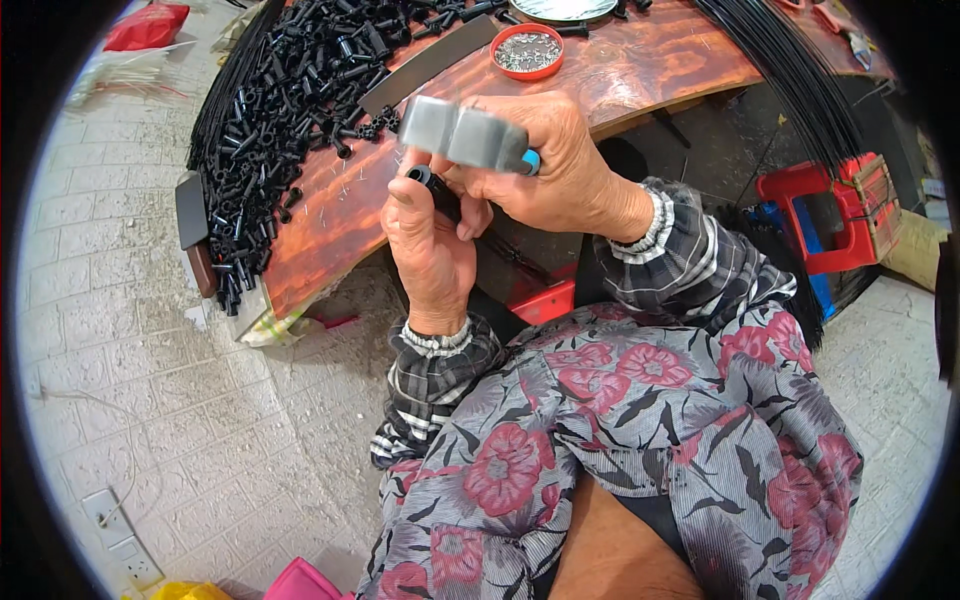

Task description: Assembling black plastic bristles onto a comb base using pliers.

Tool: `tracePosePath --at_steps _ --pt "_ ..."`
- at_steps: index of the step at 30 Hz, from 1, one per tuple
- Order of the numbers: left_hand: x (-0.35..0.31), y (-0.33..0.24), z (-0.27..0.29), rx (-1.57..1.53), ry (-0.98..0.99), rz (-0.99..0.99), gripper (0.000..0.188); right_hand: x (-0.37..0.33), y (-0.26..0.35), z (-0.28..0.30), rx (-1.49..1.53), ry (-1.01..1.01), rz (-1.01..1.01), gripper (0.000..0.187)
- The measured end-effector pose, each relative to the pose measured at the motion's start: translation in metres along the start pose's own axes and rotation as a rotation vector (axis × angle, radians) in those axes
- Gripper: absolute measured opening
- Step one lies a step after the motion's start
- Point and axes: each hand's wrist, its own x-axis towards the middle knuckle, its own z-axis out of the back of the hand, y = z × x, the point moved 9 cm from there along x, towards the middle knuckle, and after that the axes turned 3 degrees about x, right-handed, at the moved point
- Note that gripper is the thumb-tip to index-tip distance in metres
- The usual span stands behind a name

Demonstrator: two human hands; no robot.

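My left hand, its thumb pointing up, is closed around a short black plastic tube with its hollow end facing up. My right hand grips a grey metal tool with a blue end; motion blurs it and its exact kind is unclear. The tool's broad head sits just above the tube, and whether they touch is hidden. Below my hands, thin dark rods run down toward my lap. Black plastic parts lie heaped on the wooden table ahead of me.
A red round dish of small metal pins stands on the table beside a dark flat strip. Long black rods hang over the right edge. A red plastic stool is at right. A power socket lies on the floor.
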Motion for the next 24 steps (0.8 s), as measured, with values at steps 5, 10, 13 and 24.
tracePosePath --at_steps 5,10,13,24 --pt "0.002 0.003 0.008 -0.102 -0.066 -0.025 0.068 0.003 0.01 -0.008 -0.058 0.064 0.182 0.017" --pt "0.002 -0.007 -0.023 -0.115 0.046 -0.029 0.065 -0.004 0.034 -0.018 -0.35 0.198 0.472 0.019" --pt "-0.001 -0.001 -0.011 -0.243 0.042 0.019 0.064 -0.001 0.024 -0.018 -0.246 0.192 0.378 0.019" --pt "-0.008 0.009 -0.025 -0.518 0.05 0.166 0.051 0.0 0.032 -0.02 -0.209 0.424 0.42 0.022"
